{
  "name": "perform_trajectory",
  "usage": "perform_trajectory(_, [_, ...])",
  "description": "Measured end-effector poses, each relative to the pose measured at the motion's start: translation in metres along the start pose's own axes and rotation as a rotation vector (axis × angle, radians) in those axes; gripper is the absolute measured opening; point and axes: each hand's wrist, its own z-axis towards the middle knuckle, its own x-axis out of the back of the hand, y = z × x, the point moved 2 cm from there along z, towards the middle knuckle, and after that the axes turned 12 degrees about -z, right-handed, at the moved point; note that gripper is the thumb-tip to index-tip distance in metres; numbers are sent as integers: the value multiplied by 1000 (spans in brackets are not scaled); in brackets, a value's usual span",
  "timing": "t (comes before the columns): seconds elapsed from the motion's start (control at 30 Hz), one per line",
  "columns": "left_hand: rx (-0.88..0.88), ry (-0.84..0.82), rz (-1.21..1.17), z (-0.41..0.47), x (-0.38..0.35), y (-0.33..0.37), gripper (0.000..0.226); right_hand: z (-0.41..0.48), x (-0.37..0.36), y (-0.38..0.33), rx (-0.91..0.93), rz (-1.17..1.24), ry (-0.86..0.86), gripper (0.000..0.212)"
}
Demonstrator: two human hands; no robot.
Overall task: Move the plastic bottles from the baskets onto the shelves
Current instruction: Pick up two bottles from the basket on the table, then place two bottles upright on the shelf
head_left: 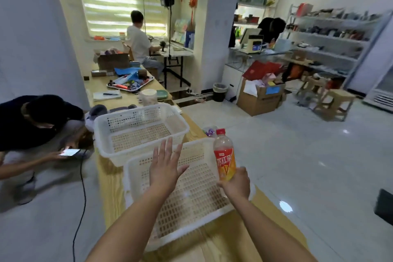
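My right hand (236, 183) grips the bottom of an upright plastic bottle (224, 154) with a red cap and an orange-red label, held above the right rim of the near white basket (136, 178). My left hand (164, 166) hovers flat over that basket, fingers spread and holding nothing. A second white basket (102, 132) stands just behind on the same wooden table (110, 187). I see no bottles inside either basket. White shelves (331, 36) stocked with goods stand far off at the right wall.
A person (32, 125) crouches at the left of the table with a phone, its cable trailing on the floor. Another person sits at a desk by the window. A cardboard box (259, 100), wooden stools (333, 102) and a bin (220, 91) stand on the tiled floor to the right.
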Motion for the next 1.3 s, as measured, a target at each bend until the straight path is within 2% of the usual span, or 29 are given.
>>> perform_trajectory(0.2, [-265, 69, -38, -16, 16, 89, 71, -51, 83, 52, -198, 73, 207, 69])
perform_trajectory(0.43, [-657, 5, -163, -75, 31, 222, 77, -144, 158, 158, -442, 95, 453, 66])
perform_trajectory(0.53, [-825, 27, -193, -118, 38, 282, 78, -198, 185, 208, -580, 110, 556, 65])
perform_trajectory(0.57, [-877, 10, -197, -138, 43, 303, 79, -217, 193, 225, -621, 121, 594, 65])
perform_trajectory(0.67, [-1068, 100, -224, -195, 47, 360, 71, -278, 219, 273, -734, 129, 695, 63])
perform_trajectory(0.77, [-1168, 22, -288, -262, 61, 403, 71, -348, 243, 316, -837, 124, 805, 61])
perform_trajectory(0.83, [-1277, 36, -249, -312, 69, 428, 75, -402, 257, 339, -915, 128, 890, 59])
perform_trajectory(0.9, [-1377, 33, -316, -367, 76, 450, 79, -459, 268, 361, -981, 120, 968, 55])
perform_trajectory(1.0, [-1520, 6, -369, -456, 92, 472, 79, -548, 281, 386, -1057, 102, 1055, 59])
perform_trajectory(1.07, [-1596, -44, -408, -515, 101, 483, 70, -608, 286, 398, -1120, 94, 1134, 62])
perform_trajectory(1.17, [-1705, -164, -421, -604, 122, 486, 74, -694, 286, 412, -1242, 89, 1224, 61])
perform_trajectory(1.3, [-1878, -134, -443, -701, 130, 485, 76, -791, 281, 415, -1387, 84, 1291, 67])
